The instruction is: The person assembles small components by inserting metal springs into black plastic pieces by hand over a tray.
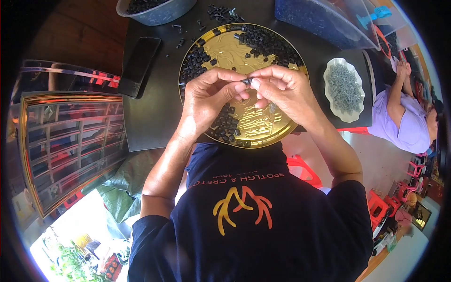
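Observation:
Above a round gold tray (pixel 253 134), my left hand (pixel 212 93) and my right hand (pixel 286 90) meet fingertip to fingertip. Both are closed in a pinch on one small black plastic piece (pixel 246 81), mostly covered by the fingers. Whether a screw is also between the right fingertips I cannot tell. Loose black plastic pieces (pixel 268 44) lie heaped along the tray's far side, with more at its left and near-left edge. Right of the tray, a white scalloped dish (pixel 330 70) holds many small grey metal parts that look like screws (pixel 345 89).
A dark phone (pixel 140 67) lies on the black table (pixel 150 122) at left. A tub of black pieces (pixel 162 16) and a clear bluish bin (pixel 319 23) stand at the back. Another person in a lilac top (pixel 399 115) sits at right. Red stools (pixel 376 209) stand beyond.

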The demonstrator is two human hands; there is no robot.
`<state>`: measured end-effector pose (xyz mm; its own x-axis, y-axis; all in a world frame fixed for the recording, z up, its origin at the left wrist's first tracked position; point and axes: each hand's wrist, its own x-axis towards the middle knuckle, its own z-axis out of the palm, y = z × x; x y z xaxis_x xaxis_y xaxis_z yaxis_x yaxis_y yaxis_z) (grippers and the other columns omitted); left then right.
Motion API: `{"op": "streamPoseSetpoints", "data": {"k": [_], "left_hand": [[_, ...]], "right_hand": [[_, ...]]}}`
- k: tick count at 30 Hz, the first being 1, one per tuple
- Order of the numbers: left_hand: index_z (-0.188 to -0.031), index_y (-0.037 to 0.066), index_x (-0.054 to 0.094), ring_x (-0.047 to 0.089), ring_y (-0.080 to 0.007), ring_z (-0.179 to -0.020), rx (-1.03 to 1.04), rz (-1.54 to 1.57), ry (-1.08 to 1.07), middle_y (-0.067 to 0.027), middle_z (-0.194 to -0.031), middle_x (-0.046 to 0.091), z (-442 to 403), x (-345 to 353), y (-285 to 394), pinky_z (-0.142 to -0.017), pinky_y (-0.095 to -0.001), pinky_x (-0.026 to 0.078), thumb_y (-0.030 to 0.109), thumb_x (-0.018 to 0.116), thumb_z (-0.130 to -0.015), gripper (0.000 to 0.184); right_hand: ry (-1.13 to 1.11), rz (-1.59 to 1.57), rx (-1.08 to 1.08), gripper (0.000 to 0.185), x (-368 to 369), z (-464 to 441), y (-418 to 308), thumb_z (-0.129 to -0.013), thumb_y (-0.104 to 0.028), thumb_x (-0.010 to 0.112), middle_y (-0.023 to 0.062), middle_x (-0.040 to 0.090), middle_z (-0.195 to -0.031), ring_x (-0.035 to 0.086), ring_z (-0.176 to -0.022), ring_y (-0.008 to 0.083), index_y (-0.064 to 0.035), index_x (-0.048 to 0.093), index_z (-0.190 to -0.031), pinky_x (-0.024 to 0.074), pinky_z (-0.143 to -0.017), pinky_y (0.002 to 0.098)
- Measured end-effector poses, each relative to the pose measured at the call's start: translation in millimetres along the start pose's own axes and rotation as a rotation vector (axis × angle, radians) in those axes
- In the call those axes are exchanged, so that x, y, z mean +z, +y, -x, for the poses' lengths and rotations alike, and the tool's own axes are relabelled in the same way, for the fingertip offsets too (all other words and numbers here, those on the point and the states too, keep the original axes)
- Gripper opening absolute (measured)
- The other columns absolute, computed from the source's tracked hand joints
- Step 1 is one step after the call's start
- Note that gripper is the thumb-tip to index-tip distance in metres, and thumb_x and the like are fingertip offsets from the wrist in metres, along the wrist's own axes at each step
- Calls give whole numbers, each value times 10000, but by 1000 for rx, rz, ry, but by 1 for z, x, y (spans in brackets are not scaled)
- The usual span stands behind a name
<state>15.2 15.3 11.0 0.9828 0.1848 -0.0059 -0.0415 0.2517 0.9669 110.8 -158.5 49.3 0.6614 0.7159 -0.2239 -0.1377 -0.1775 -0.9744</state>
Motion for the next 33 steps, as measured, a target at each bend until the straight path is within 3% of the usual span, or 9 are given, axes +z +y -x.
{"op": "streamPoseSetpoints", "data": {"k": [7, 13, 19, 22, 25, 28, 31, 33], "left_hand": [[-1046, -22, 650, 688, -158, -828, -43, 43, -50, -113, -925, 704, -1, -2, 0, -743, -275, 563, 33, 651, -909, 148], [-1033, -18, 654, 696, -185, -808, -86, 180, -88, -135, -904, 709, -6, -8, -3, -735, -287, 565, 25, 656, -897, 143], [-1026, -21, 655, 697, -186, -811, -69, 113, -78, -131, -905, 710, -5, -7, -1, -729, -289, 570, 32, 661, -897, 140], [-1026, -25, 653, 696, -178, -814, -61, 40, -62, -123, -901, 710, -2, -3, 0, -737, -285, 573, 34, 662, -900, 140], [-1020, -32, 649, 695, -171, -811, -52, -52, -50, -118, -889, 708, -2, 0, 0, -748, -281, 575, 35, 662, -903, 136], [-1018, -42, 644, 692, -163, -799, -82, -78, -19, -117, -871, 706, -6, 0, -1, -750, -280, 576, 31, 651, -911, 130], [-1044, -51, 633, 684, -155, -779, -57, -72, -4, -115, -851, 702, -19, -8, -13, -727, -277, 579, 20, 625, -923, 141], [-1060, -52, 626, 685, -157, -786, -23, -113, -16, -117, -862, 701, -22, -10, -12, -716, -277, 578, 19, 632, -918, 159]], "right_hand": [[-15, 250, 1, 161, -5, -2, -4, -919, -67, 637, 59, 675, -874, 650, -721, 90, 40, 667, -1035, 548, -647, 219], [-22, 349, -212, 127, -6, -4, 3, -918, -47, 633, 40, 665, -845, 645, -713, 78, 37, 671, -1005, 544, -643, 215], [-52, 277, 3, 120, -7, -4, -8, -900, -40, 649, 21, 654, -801, 647, -740, 76, 40, 673, -986, 543, -670, 217], [-42, 363, -36, 94, -8, -4, -8, -873, -24, 657, 19, 651, -776, 638, -732, 74, 31, 677, -946, 532, -661, 229], [55, 492, -282, 136, -5, -6, 3, -775, -82, 727, 114, 703, -745, 674, -634, 155, 28, 682, -842, 518, -574, 293], [122, 631, -342, 140, 2, -10, 0, -740, -80, 738, 139, 705, -762, 699, -677, 203, 27, 673, -803, 535, -621, 315], [89, 681, -376, 145, -2, -30, 10, -744, -98, 731, 130, 699, -736, 699, -685, 197, 23, 676, -801, 537, -636, 312], [40, 554, -250, 161, -7, -36, 6, -746, -114, 732, 129, 698, -740, 698, -684, 189, 25, 678, -807, 534, -634, 315]]}}
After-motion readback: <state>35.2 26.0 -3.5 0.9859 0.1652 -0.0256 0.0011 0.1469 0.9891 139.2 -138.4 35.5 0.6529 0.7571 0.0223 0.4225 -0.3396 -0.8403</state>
